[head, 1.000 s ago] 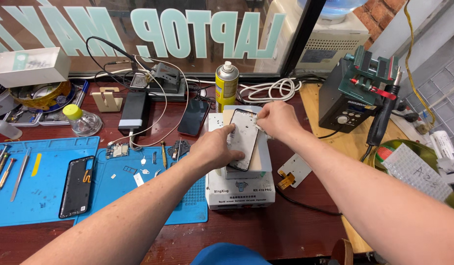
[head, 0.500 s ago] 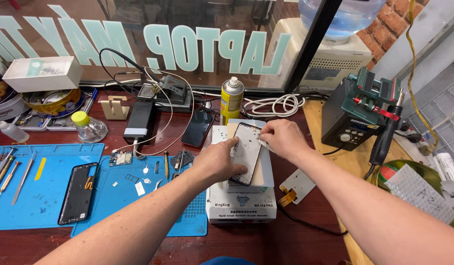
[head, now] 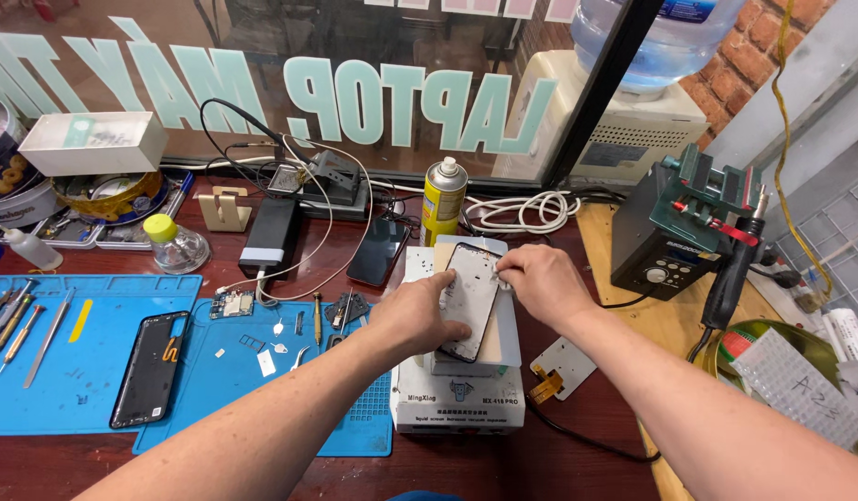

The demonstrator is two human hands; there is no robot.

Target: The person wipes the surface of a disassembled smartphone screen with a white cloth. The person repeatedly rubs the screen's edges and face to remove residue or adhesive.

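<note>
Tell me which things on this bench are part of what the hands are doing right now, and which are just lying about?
In use:
left hand
right hand
phone screen panel
white heating box

Lying about:
yellow spray can
black phone frame
blue mat
dark phone
soldering station

Two bare forearms show, no sleeves reaching into view; neither wrist carries a watch, band or bracelet; the left hand [head: 420,315] has no ring and no glove; the right hand [head: 540,283] is likewise ungloved and unadorned; fingers [head: 452,331] are bare with short nails; fine hair is faintly visible along both forearms.
</note>
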